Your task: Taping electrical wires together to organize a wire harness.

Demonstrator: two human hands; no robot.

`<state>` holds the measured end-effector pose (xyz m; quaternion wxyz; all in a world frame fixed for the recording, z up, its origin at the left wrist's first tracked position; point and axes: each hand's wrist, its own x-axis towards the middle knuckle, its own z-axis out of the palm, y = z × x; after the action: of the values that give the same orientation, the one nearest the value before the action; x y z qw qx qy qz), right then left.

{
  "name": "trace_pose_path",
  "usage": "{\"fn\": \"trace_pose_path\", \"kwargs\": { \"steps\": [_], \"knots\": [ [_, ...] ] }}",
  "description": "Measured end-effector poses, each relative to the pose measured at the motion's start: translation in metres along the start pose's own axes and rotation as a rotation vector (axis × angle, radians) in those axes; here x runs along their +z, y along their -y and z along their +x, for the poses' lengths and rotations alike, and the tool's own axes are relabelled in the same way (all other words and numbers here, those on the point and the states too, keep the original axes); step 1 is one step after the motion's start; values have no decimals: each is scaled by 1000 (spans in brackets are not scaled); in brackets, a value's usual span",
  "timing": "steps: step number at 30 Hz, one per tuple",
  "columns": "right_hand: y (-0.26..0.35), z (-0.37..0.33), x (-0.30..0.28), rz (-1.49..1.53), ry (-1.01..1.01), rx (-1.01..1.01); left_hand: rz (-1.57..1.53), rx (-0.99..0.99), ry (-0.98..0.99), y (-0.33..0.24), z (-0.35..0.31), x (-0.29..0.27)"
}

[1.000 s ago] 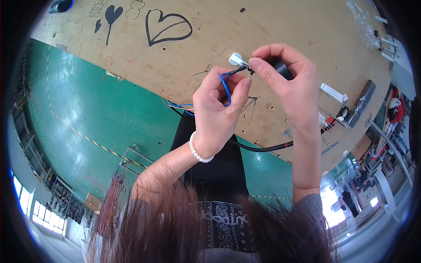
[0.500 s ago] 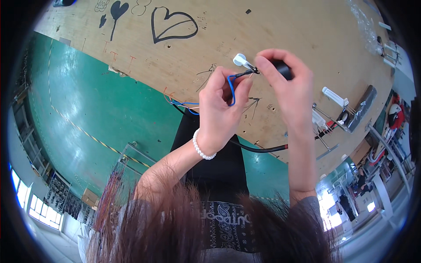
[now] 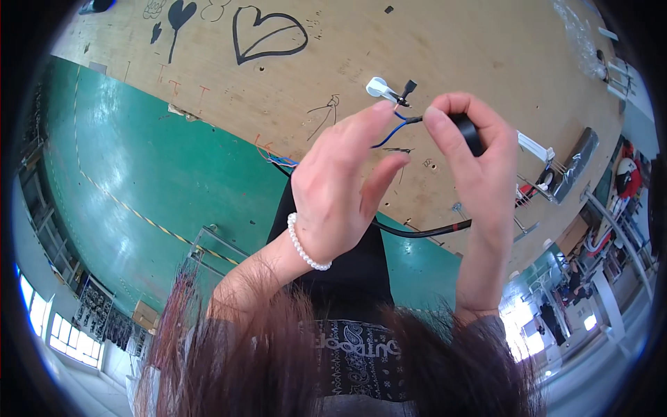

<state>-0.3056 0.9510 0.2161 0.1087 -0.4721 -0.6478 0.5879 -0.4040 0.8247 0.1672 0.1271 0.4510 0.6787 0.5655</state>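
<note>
My right hand [image 3: 479,149] is closed round a roll of black tape [image 3: 467,132]. Its thumb and fingertips meet at a short black-wrapped stretch [image 3: 414,119] of a blue wire [image 3: 389,137]. To the left, my left hand [image 3: 340,174] has its thumb and fingers apart, close to the wire with no visible grip; part of the wire is hidden behind it. Just beyond its fingertips, a white plastic clip-like piece [image 3: 378,87] stands on the board beside a small black piece [image 3: 410,87].
The wooden board [image 3: 431,48] bears black drawings and small holes. A black cable [image 3: 417,234] with a red band crosses its near edge. More thin wires [image 3: 269,149] hang over that edge at left. White holders [image 3: 535,147] and a metal rail stand at right. Green floor [image 3: 139,160] lies beyond.
My left hand has let go of the blue wire and opened, moving slightly left and nearer. My right hand has moved a little right and nearer, and now pinches the black-wrapped stretch.
</note>
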Motion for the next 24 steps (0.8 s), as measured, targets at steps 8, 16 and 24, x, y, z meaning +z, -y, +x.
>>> {"fn": "trace_pose_path", "kwargs": {
  "steps": [8, 16, 24],
  "knots": [
    [-11, 29, -14, -128, 140, 30, 300, -7, 102, 3, 6, 1],
    [-5, 32, -8, -115, 139, 40, 268, -52, 69, 3, 4, 6],
    [-5, 33, -5, -152, 129, 37, 279, -11, 43, 9, 5, 8]
  ]
}}
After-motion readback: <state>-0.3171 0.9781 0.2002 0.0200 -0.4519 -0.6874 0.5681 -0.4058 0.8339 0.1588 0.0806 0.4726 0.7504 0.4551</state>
